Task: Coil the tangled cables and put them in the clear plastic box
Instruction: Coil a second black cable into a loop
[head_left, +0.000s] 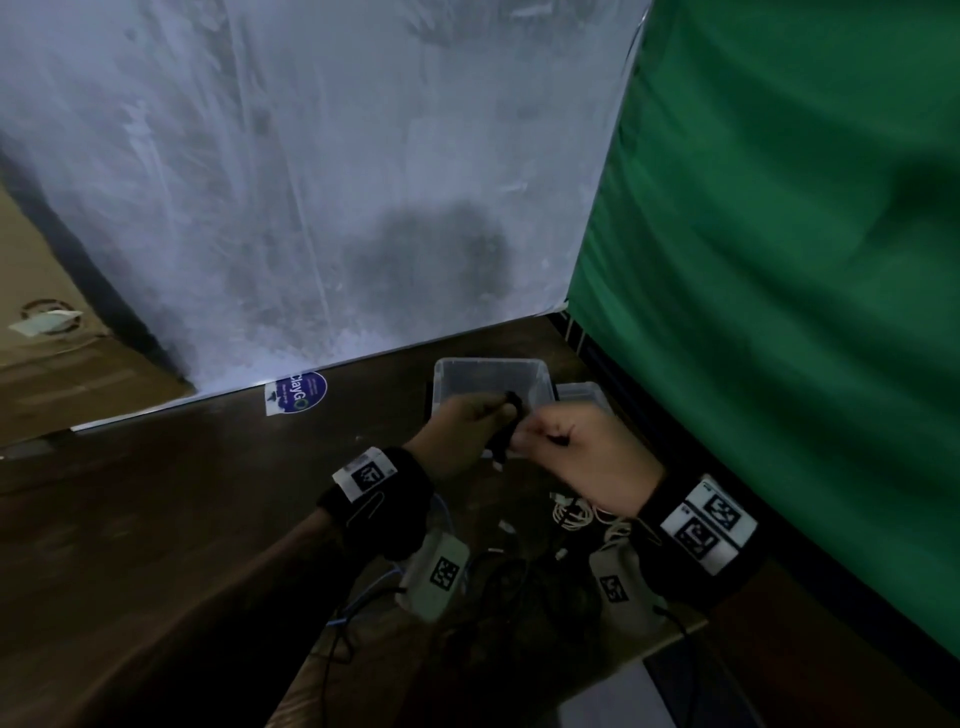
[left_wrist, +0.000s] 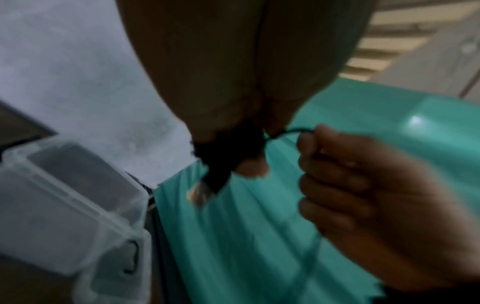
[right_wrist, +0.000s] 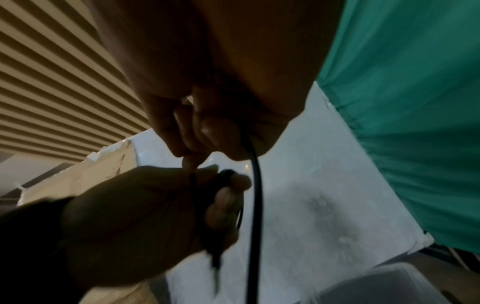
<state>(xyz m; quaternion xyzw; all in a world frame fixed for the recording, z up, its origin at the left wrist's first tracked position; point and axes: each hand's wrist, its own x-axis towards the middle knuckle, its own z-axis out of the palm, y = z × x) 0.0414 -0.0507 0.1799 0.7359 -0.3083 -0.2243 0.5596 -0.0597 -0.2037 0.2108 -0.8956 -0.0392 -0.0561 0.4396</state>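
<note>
My left hand (head_left: 480, 421) grips a small bundle of coiled black cable (head_left: 506, 423), held up just in front of the clear plastic box (head_left: 447, 374). In the left wrist view the bundle (left_wrist: 221, 156) hangs from my fingers with a metal plug at its lower end. My right hand (head_left: 561, 441) is beside it, pinching the loose end of the same black cable (right_wrist: 255, 185) between thumb and fingers. The box (left_wrist: 78, 205) looks empty. A tangle of white cables (head_left: 576, 512) and dark cables (head_left: 514, 577) lies on the table under my wrists.
The dark wooden table (head_left: 182, 493) meets a whitish wall sheet behind and a green curtain (head_left: 779, 260) on the right. The box's clear lid (head_left: 584, 392) lies just right of the box. A blue round sticker (head_left: 301, 392) sits at the table's back edge.
</note>
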